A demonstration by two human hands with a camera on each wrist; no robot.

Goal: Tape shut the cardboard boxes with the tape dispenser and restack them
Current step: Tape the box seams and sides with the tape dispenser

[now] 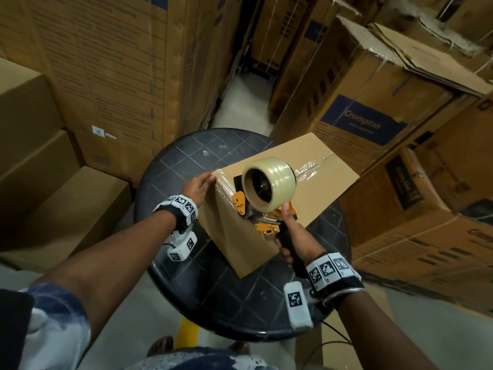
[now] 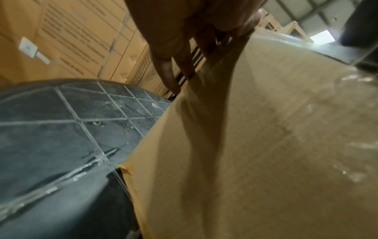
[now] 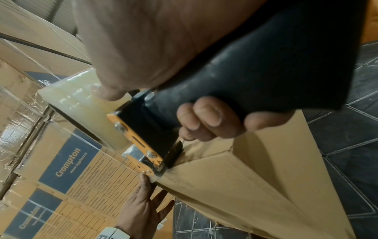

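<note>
A plain brown cardboard box [image 1: 317,169] lies tilted on a round dark table [image 1: 186,156], clear tape running along its top seam and over its near end. My left hand [image 1: 198,184] presses straight fingers [image 2: 180,53] against the box's upper left corner [image 2: 266,129]. My right hand [image 1: 290,236] grips the black handle [image 3: 255,77] of an orange tape dispenser [image 1: 262,190], thumb up against the clear roll [image 3: 81,103]. The dispenser's blade end [image 3: 151,165] sits on the box's near end face [image 3: 255,186], where my left hand [image 3: 141,208] shows below.
Tall stacks of printed cartons [image 1: 106,62] stand left and behind; blue-labelled Crompton cartons [image 1: 365,121] crowd the right. Plain boxes [image 1: 53,188] are stacked low at left. A narrow floor aisle [image 1: 245,102] runs back between the stacks.
</note>
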